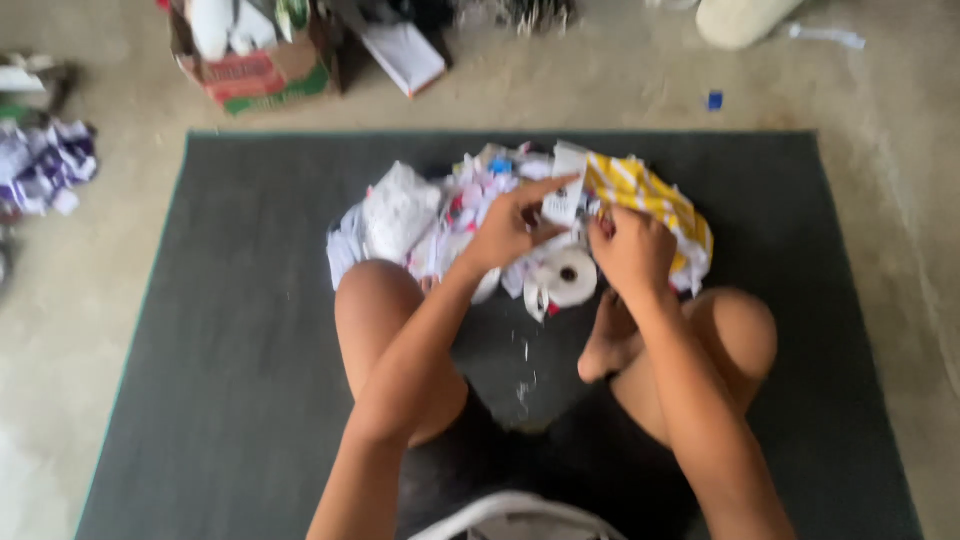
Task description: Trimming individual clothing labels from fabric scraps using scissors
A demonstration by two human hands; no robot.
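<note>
I sit cross-legged on a dark grey mat [230, 330]. My left hand [512, 228] pinches a small white strip of paper or tape [562, 198] with thumb and forefinger. My right hand [632, 250] is curled shut just to its right, touching the same strip; what it grips is hidden. Below the hands lies a white tape roll [570, 276]. Behind them is a heap of torn white and coloured paper scraps [440, 215] and a yellow-and-white striped piece [650, 195]. The picture is blurred.
A cardboard box [255, 60] with white items stands on the concrete floor at the back left, a white booklet [405, 55] beside it. Purple and white scraps [40, 165] lie at far left. A small blue object [714, 99] lies beyond the mat.
</note>
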